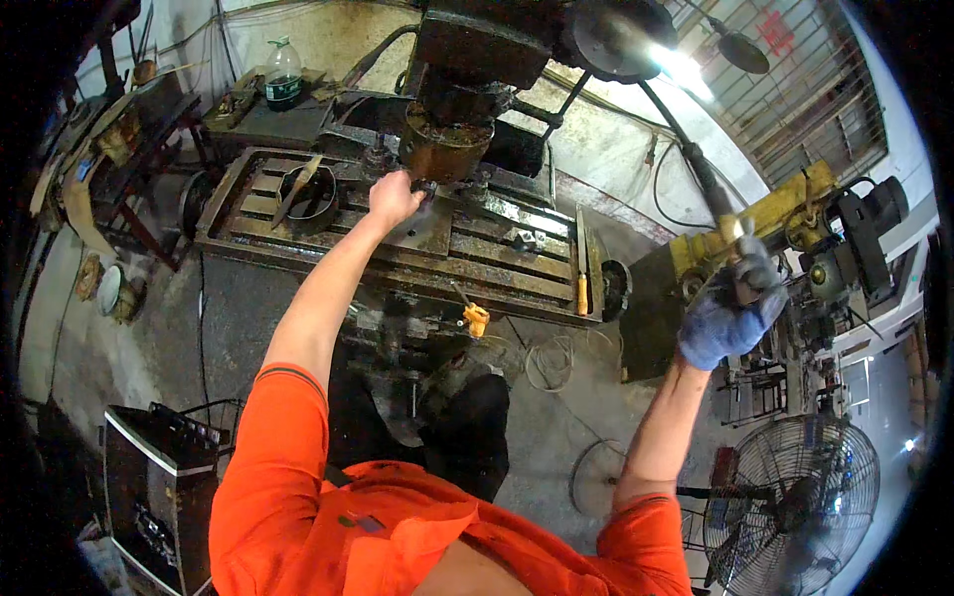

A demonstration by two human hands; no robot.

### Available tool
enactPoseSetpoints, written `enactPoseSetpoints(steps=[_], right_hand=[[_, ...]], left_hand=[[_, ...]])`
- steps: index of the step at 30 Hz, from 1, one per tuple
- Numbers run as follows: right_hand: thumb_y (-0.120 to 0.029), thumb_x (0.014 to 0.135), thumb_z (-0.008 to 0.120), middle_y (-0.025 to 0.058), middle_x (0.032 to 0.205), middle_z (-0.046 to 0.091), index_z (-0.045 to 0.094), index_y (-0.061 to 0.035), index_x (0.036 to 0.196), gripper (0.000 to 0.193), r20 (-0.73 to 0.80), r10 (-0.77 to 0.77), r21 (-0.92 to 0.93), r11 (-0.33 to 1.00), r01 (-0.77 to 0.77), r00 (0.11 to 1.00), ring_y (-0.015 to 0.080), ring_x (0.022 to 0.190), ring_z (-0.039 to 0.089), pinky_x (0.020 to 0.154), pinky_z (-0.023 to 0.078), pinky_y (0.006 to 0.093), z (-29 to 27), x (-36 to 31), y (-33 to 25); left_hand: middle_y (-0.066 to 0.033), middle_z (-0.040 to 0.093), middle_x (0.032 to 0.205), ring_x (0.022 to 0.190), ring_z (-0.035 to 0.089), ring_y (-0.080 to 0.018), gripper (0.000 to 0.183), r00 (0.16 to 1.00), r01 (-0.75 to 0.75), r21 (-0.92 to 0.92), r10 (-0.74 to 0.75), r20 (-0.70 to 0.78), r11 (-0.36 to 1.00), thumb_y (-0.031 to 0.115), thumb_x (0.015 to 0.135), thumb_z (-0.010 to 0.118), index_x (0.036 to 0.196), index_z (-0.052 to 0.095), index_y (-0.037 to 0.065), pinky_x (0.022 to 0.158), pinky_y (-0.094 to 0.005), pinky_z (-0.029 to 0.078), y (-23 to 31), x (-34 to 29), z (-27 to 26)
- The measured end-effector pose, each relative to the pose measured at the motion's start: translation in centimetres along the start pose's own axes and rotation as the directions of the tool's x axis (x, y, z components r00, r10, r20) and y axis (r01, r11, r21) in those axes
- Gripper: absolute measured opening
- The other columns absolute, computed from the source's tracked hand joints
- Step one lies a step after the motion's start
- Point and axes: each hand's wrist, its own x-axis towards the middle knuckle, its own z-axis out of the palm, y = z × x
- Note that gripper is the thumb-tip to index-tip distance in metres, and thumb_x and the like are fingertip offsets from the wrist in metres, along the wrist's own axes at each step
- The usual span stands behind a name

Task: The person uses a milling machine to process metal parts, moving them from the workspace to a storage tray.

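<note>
The bare left hand [396, 202] bends its fingers at a small dark part [425, 188] beside the brown spindle housing [442, 146] (fingertips hidden, so I cannot tell whether they pinch), the gloved right hand [733, 310] blurs at the dark lever's [699, 167] lower end, closure unclear, and red marking [774, 35] shows upper right.

A slotted metal worktop [487, 255] lies toward 12 o'clock of the view, its surface dark with grime. Measured from its middle, a round black pot [323, 216] sits at 10 o'clock with a flat wooden stick [298, 189] across its rim; a small metal block [527, 240] lies at 3 o'clock, and beyond it a yellow-handled file [581, 262]. At 11 o'clock of the view, a side bench [306, 117] carries a clear plastic bottle [283, 77]. The concrete floor [253, 323] holds a loose pale cable coil [548, 364] toward 5 o'clock.
</note>
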Motion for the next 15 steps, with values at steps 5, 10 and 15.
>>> enactPoseSetpoints(steps=[5,10,15], right_hand=[[-0.028,0.087,0.039,0.0142,0.08,0.056,0.043,-0.0037,0.069,0.031,-0.211,0.108,0.034,0.994,-0.104,0.971,0.0271,0.084,0.055,0.098,0.03,0.0535,2.7,-2.1,-0.7],[-0.027,0.089,0.038,0.0129,0.081,0.057,0.042,-0.0027,0.068,0.032,-0.174,0.153,0.092,0.986,-0.138,0.973,0.0254,0.084,0.053,0.096,0.033,0.0465,0.6,-2.1,0.0],[-0.025,0.089,0.04,0.0144,0.085,0.058,0.043,-0.0033,0.068,0.03,-0.187,0.121,-0.118,0.982,-0.145,0.975,0.0217,0.083,0.052,0.087,0.036,0.0375,0.8,-2.3,-0.3]], left_hand=[[-0.0205,0.06,0.079,0.079,0.059,-0.0358,0.04,0.999,-0.034,0.082,0.036,-0.02,0.996,0.033,0.066,0.071,0.076,0.058,-0.003,0.068,-0.0432,0.047,-2.6,0.6,-2.8],[-0.0169,0.061,0.071,0.066,0.061,-0.0313,0.032,0.999,-0.042,-0.086,0.045,0.028,0.995,0.026,0.069,0.067,0.083,0.059,-0.001,0.061,-0.0414,0.048,-1.1,-0.3,-1.9],[-0.012,0.06,0.06,0.044,0.057,-0.02,0.024,0.969,0.042,-0.438,0.07,0.236,0.898,0.014,0.074,0.061,0.092,0.06,-0.001,0.049,-0.0339,0.046,-0.6,-2.7,-4.5]])
